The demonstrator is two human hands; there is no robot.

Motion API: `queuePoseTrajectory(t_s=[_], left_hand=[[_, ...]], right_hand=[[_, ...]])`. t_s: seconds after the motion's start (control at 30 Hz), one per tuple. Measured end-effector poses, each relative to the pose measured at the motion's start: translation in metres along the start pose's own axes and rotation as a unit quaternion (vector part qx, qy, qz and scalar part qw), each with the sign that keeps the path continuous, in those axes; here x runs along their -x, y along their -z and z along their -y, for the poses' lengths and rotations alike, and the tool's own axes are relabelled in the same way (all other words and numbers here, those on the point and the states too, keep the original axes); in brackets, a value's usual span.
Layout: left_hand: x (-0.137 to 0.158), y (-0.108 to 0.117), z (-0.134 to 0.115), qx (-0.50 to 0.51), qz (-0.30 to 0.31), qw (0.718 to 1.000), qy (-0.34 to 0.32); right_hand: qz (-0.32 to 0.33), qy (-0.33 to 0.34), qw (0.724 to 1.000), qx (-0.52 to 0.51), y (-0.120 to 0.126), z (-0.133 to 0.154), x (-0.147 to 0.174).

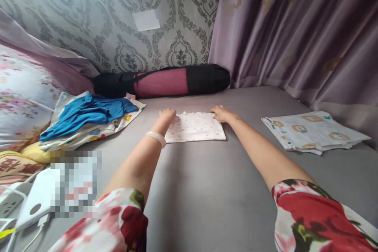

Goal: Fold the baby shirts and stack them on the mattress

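A white folded cloth [195, 129] with a small pale print lies flat on the grey bed sheet. A frilly edge runs along its far side. My left hand [167, 115] is at the cloth's far left corner, fingers closed on the edge, with a pale bangle on that wrist. At the far right corner, my right hand [221, 113] grips the edge between thumb and fingers. The fingertips of both hands are partly hidden.
To the right lies a folded white printed cloth [315, 130]. A blue garment [91, 112] tops a pile on the left, above a white device [37, 197] with cables. A black-and-maroon roll bag [161, 82] lies along the wall; a purple curtain [265, 27] hangs right.
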State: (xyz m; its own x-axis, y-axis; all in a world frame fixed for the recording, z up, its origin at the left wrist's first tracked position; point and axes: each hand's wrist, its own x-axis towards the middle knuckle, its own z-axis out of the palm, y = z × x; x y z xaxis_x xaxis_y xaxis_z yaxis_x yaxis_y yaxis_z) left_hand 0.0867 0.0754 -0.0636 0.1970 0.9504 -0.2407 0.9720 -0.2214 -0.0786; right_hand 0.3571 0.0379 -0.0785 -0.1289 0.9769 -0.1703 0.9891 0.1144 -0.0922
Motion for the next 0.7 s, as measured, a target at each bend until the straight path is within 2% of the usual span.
queuePoseTrajectory(t_s=[0.2,0.37,0.53,0.7], left_hand=[[-0.011,-0.001,0.002,-0.002,-0.002,1.000,0.010],[-0.014,-0.006,0.002,0.008,-0.003,1.000,0.010],[0.004,-0.013,0.001,0.018,-0.036,0.999,-0.006],[0.029,-0.011,0.004,0.022,-0.087,0.995,-0.031]], right_hand=[[0.018,-0.019,1.000,0.009,0.006,0.005,-0.001],[0.009,-0.029,0.999,0.018,0.004,0.006,-0.002],[-0.030,-0.033,0.999,0.031,-0.003,0.011,0.008],[-0.073,-0.025,0.997,-0.001,-0.006,0.016,0.023]])
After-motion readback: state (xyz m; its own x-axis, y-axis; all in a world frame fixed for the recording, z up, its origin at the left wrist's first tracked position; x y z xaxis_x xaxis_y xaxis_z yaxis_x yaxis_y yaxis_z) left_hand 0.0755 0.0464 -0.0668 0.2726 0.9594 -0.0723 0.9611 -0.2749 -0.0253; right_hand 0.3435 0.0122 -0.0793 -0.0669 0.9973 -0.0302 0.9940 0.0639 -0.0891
